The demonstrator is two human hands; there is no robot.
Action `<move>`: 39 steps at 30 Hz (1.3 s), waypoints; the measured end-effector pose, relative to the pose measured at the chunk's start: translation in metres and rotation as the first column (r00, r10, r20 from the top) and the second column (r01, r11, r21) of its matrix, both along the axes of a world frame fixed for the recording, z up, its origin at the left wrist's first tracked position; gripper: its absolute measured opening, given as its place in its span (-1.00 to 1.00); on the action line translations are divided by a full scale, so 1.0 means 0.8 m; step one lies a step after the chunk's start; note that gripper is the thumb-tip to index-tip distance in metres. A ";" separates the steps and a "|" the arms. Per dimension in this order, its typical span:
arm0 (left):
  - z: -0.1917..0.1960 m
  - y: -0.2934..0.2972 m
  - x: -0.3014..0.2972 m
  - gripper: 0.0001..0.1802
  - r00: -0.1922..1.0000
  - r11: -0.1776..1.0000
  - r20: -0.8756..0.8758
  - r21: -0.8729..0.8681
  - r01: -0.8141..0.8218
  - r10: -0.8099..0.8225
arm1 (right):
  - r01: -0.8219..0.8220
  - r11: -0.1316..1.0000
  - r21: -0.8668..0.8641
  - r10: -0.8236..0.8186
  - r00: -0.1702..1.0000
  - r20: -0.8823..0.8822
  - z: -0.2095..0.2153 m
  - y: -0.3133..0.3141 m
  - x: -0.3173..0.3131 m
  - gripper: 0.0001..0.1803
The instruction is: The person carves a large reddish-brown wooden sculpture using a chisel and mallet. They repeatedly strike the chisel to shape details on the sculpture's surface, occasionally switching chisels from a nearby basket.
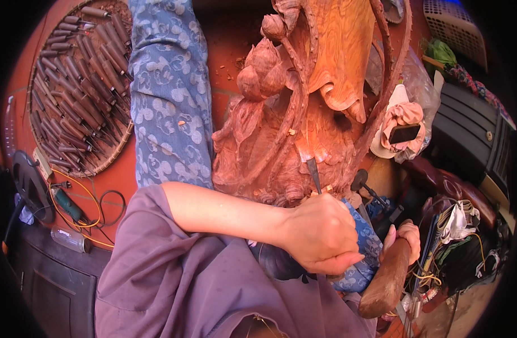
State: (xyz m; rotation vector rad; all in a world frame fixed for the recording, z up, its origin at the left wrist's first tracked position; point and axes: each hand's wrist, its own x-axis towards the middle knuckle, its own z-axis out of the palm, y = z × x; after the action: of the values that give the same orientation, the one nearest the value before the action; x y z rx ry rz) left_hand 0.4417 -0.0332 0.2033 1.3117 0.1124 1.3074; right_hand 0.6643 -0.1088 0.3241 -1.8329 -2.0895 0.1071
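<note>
My left hand [323,234] is closed around a chisel [314,176], whose dark metal blade comes out past my knuckles. The handle is hidden in my fist. The blade's tip rests on a reddish-brown wood carving [264,149], beside a pale, freshly cut patch. Lotus-like buds, twisting stems and a smooth golden panel [340,50] are carved into the piece. Over on the right, my right hand [411,236] grips a wooden mallet [385,279], held apart from the chisel with its thick end toward me.
A round woven tray [81,90] at the far left holds several wood-handled chisels. A green power tool [67,204] with yellow cable lies below it. Rightward are a phone [403,133] on pink cloth, a black cabinet [466,118] and a tangle of cables and tools. Wood chips dot the red floor.
</note>
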 end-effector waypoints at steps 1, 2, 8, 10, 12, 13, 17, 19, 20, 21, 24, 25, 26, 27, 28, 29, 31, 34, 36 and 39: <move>0.000 0.001 0.001 -0.73 1.000 1.000 0.008 -0.025 0.003 -0.003 | -0.001 1.000 -0.002 0.001 1.000 -0.014 0.002 -0.003 -0.001 -0.67; 0.000 0.006 0.001 -0.72 1.000 0.999 0.021 -0.036 0.006 -0.006 | -0.003 1.000 -0.005 0.003 1.000 -0.027 0.005 -0.007 -0.002 -0.67; -0.004 0.024 -0.006 -0.70 1.000 0.998 0.020 -0.057 0.012 -0.011 | -0.064 0.997 -0.037 0.068 0.989 0.135 0.000 0.001 -0.014 -0.71; -0.007 0.021 -0.003 -0.69 1.000 0.999 0.019 -0.052 -0.007 0.008 | -0.082 0.996 -0.046 0.089 0.983 0.160 0.002 0.002 -0.012 -0.72; -0.007 0.021 -0.001 -0.68 0.999 0.999 0.029 -0.039 -0.012 0.013 | -0.134 0.991 -0.014 0.134 0.991 0.014 0.000 -0.005 -0.002 -0.73; -0.007 0.020 0.000 -0.67 0.999 0.999 0.033 -0.032 -0.013 0.014 | -0.175 0.984 0.016 0.176 0.983 -0.062 -0.004 -0.004 -0.002 -0.67; -0.008 0.020 -0.001 -0.65 1.000 1.000 0.005 0.003 -0.016 0.016 | -0.118 0.992 0.035 0.108 0.970 0.217 -0.005 -0.002 -0.006 -0.74; -0.008 0.021 0.001 -0.59 1.000 1.000 -0.012 0.008 -0.028 0.028 | -0.154 0.987 0.049 0.150 0.986 0.070 -0.004 -0.012 0.004 -0.75; -0.007 0.021 0.001 -0.59 1.000 1.000 -0.010 0.014 -0.023 0.023 | -0.173 0.983 0.062 0.174 0.985 -0.007 -0.007 -0.016 0.009 -0.76; -0.007 0.025 -0.001 -0.59 1.000 1.000 -0.008 0.023 -0.015 0.015 | -0.175 0.980 0.090 0.179 0.983 -0.038 -0.013 -0.015 0.008 -0.76; -0.011 0.020 0.006 -0.60 1.000 0.999 0.005 0.044 -0.030 0.030 | -0.083 0.997 0.003 0.080 0.961 0.264 -0.002 -0.017 0.008 -0.76; -0.015 0.022 0.006 -0.60 0.998 0.996 -0.006 0.073 -0.057 0.057 | -0.102 0.995 0.021 0.094 0.967 0.236 0.000 -0.015 0.010 -0.76; -0.017 0.024 0.004 -0.61 0.999 0.995 0.000 0.087 -0.049 0.049 | -0.121 0.992 0.045 0.109 0.972 0.209 0.000 -0.017 0.015 -0.76; -0.018 0.026 0.002 -0.59 0.998 0.997 0.031 0.063 -0.048 0.046 | -0.192 0.976 0.102 0.176 0.974 0.144 -0.010 -0.019 0.025 -0.77; -0.020 0.026 0.000 -0.59 1.000 0.998 0.023 0.067 -0.008 0.006 | -0.251 0.953 0.169 0.240 0.967 0.081 -0.021 -0.018 0.027 -0.77; -0.022 0.026 -0.005 -0.59 1.000 0.998 -0.014 0.067 0.012 -0.011 | -0.221 0.966 0.138 0.217 0.975 0.046 -0.028 -0.015 0.030 -0.82; -0.015 0.026 -0.003 -0.57 0.999 0.997 0.009 0.067 0.032 -0.033 | -0.170 0.979 0.114 0.166 0.985 0.046 -0.026 -0.017 0.031 -0.88; -0.017 0.024 -0.004 -0.57 0.996 0.995 -0.086 0.089 0.040 -0.032 | -0.243 0.963 0.120 0.216 0.956 0.201 -0.005 -0.007 0.038 -0.92; -0.018 0.027 -0.002 -0.58 0.996 0.995 -0.084 0.087 0.051 -0.044 | -0.279 0.955 0.104 0.238 0.926 0.294 0.007 -0.004 0.036 -0.91; -0.025 0.019 0.003 -0.58 0.995 0.995 -0.102 0.101 0.001 0.010 | -0.334 0.938 0.091 0.277 0.881 0.383 0.022 0.000 0.036 -0.86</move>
State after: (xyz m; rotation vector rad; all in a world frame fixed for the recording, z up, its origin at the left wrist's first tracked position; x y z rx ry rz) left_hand 0.4443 -0.0179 0.1833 1.4652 0.1221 1.2635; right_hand 0.6927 -0.1090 0.3416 -1.5044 -2.5513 -0.3367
